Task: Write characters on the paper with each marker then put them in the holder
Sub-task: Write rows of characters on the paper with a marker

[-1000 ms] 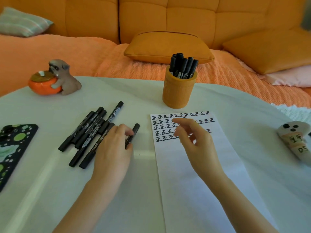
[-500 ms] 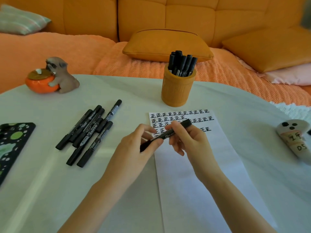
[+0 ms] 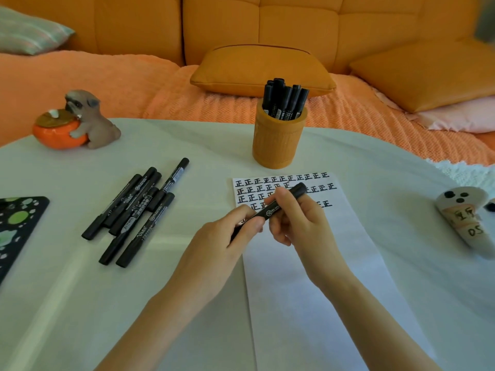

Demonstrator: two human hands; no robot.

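**A:** What are the hands doing?

**B:** The left hand (image 3: 215,246) pinches one end of a black marker (image 3: 268,212). The right hand (image 3: 297,218) curls its fingers round the other end. Both are just above the paper (image 3: 308,285).

**A:** And around them?

**B:** Spare markers (image 3: 134,212) lie on the desk (image 3: 80,303) to the left. The holder (image 3: 280,140) stands behind the paper, with put-away markers (image 3: 284,100) in it.

Holder (image 3: 278,141) behind paper (image 3: 308,263); loose markers (image 3: 131,212) left

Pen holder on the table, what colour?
Orange, ribbed sides: the holder stands behind the paper, clearest in the head view.
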